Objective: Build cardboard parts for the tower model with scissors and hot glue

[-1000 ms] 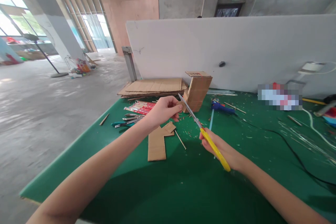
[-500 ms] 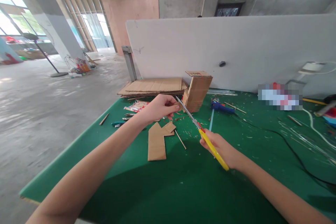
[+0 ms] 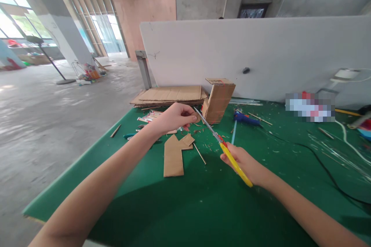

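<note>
Head view: the left hand [image 3: 174, 119] pinches a small cardboard scrap [image 3: 197, 118] between thumb and fingertips, holding it up above the green surface [image 3: 203, 208]. The right hand [image 3: 243, 164] is wrapped tight around the yellow handles of the scissors [image 3: 223, 146], whose blades point up and left, their tips right at the scrap. The blades look nearly shut, though the gap is too thin to read.

Below the hands an L-shaped cardboard [image 3: 175, 154] lies flat, a thin stick [image 3: 199, 153] just beside it. Behind stand a cardboard box [image 3: 218, 100] and a flat stack of sheets [image 3: 171, 95]; a blue glue gun [image 3: 245, 119] lies to the right, its black cable [image 3: 319, 162] trailing across the surface.

The risk, as I judge it: the scrap is tiny and the left fingertips sit right by the blade tips, so a slip could nick a finger. The scrap could also twist in the pinch and cut crooked, or drop among the shavings.
</note>
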Motion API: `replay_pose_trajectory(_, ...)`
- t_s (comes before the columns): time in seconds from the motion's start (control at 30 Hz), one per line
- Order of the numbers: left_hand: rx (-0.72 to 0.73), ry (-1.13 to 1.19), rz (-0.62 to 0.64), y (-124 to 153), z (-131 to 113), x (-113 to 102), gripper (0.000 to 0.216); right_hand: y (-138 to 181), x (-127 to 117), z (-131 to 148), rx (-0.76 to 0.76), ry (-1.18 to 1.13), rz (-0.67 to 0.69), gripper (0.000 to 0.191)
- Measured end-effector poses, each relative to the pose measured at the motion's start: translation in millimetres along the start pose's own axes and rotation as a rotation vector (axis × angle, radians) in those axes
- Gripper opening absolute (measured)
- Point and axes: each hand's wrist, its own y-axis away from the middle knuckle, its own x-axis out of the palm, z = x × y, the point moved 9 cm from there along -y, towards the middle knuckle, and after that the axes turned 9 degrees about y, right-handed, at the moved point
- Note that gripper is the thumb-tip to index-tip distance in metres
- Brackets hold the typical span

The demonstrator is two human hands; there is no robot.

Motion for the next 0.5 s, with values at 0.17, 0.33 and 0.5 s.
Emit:
replay_pose_trajectory(0.17, 0.014, -0.031, 0.023, -1.8, 3.9, -3.5, 0.014, 1.9, -2.4, 7.1, 0.004, 0.146, -0.005, 0.037)
replay_pose_trajectory(0.33, 0.03, -0.023, 0.036, -4.0, 9.2, -4.0, 0.015, 4.8, -2.6, 12.0, -0.012, 0.175, 0.006, 0.031)
replay_pose_trajectory(0.5, -0.014, 0.047, 0.007, -2.9, 9.0, -4.0, 0.014, 3.6, -1.3, 10.4, -0.018, 0.108, -0.004, 0.031)
